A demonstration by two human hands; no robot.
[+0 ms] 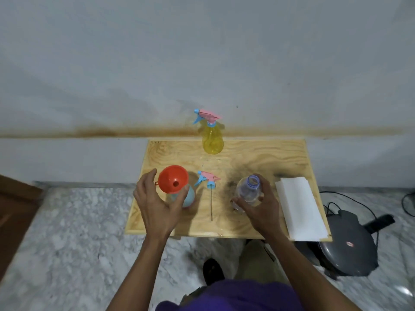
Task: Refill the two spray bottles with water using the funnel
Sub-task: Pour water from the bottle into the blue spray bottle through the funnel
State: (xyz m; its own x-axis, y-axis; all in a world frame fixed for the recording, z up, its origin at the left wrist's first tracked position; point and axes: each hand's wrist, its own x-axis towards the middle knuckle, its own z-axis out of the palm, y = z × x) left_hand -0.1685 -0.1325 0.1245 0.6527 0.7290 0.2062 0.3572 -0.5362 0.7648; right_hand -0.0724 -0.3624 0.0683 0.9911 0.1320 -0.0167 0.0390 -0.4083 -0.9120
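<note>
Holding: the right hand (260, 205) grips a clear water bottle (249, 191), uncapped, fingers wrapped round its body, at about 3 o'clock from the desk's middle.
Left hand (157, 203): fingers spread and curved beside the blue spray bottle (188, 196), thumb and fingertips at the base of the funnel; whether they actually press on it, I cannot tell.
Funnel (173, 179): orange, sitting tilted in the neck of the blue spray bottle, at 9 o'clock on the desk.
Loose sprayer head (207, 179): pink and blue, lying flat on the desk between the two hands, its thin dip tube running toward 6 o'clock.
Yellow spray bottle (213, 140): upright at 12 o'clock by the far edge, pink and blue sprayer head screwed on, well apart from both hands.
White paper towel (301, 209): flat along the 3 o'clock edge, just beside the right hand.
Desk (247, 158): pale plywood with a dark smudge under the water bottle.
</note>
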